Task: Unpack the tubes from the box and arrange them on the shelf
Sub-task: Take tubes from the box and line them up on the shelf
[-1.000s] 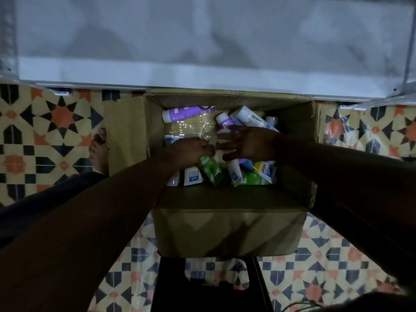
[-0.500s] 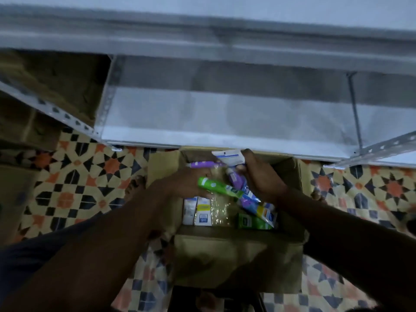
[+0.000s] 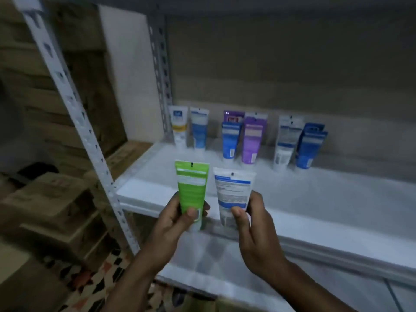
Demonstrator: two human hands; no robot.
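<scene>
The left hand (image 3: 173,219) grips a green tube (image 3: 191,190) near its lower end. The thumb is pressed across the front and the fingers are curled round behind. The tube stands upright in the grip, crimped end up, and its pale cap just shows below the thumb.

The right hand (image 3: 256,235) holds a white tube (image 3: 233,190) the same way, with the thumb on the lower front, the fingers wrapped behind the right edge and the crimp on top. The two tubes are side by side with a narrow gap between them, not touching, the green one on the left.

Both are held in the air at the front of the shelf (image 3: 315,199), a white board. I cannot tell whether either cap touches it.

Well behind them, along the back of the shelf, more tubes stand cap-down in three loose pairs. On the left are a yellow-banded tube (image 3: 179,127) and a pale blue tube (image 3: 199,129). In the middle are a blue tube (image 3: 230,140) and a purple tube (image 3: 252,140), each with another behind it. On the right are a white-and-blue tube (image 3: 284,143) and a dark blue tube (image 3: 309,147), also doubled up.

A perforated post (image 3: 74,104) runs up the shelf's left corner. A lower board (image 3: 213,266) lies beneath the hands. To the left, cardboard cartons (image 3: 51,199) are stacked on a patterned floor (image 3: 90,282). The view is dim and somewhat blurred.
</scene>
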